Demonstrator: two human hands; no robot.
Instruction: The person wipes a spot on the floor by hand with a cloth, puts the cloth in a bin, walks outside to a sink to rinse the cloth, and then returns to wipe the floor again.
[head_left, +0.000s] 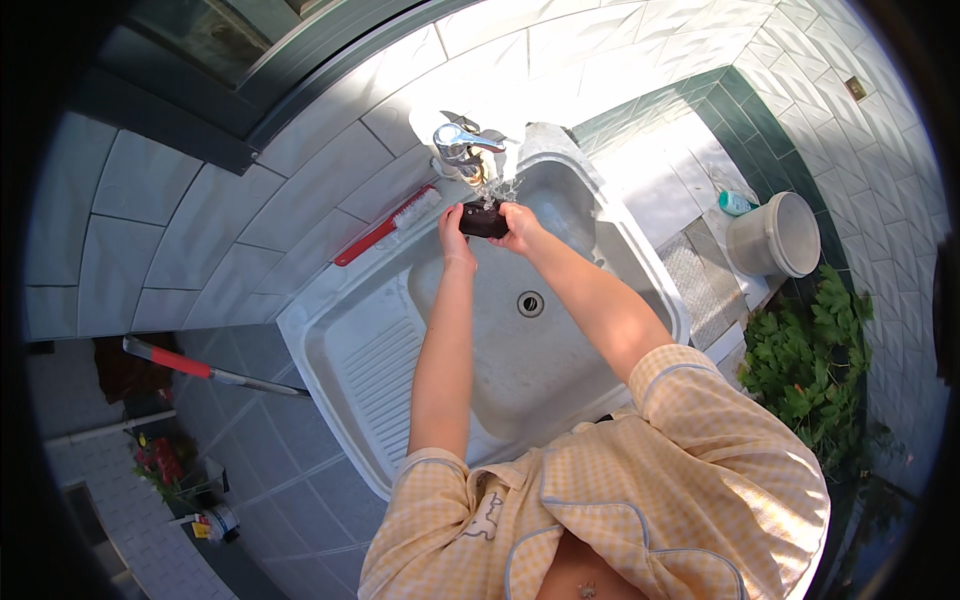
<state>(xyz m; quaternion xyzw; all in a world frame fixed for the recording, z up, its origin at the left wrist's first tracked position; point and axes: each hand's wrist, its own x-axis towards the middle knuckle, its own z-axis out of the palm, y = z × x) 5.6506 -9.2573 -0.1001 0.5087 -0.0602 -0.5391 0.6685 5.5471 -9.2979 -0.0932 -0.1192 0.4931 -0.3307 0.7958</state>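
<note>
Both hands at the tap. Left hand [456, 240] and right hand [518, 229] were closed on opposite ends of a small, dark, smooth-looking block [483, 220], fingers curled round its sides. The block sat just below the chromed metal tap [463, 146], above the sink's upper part, clear water [490, 195] splashing off its top. Sink [505, 365]: pale grey, rounded corners, round slotted drain [530, 304], ribbed draining board [378, 365] on the left. On its back ledge lay a red-handled brush [378, 236], pale bristles, long and narrow. Wall tiles [215, 205]: white, embossed.
</note>
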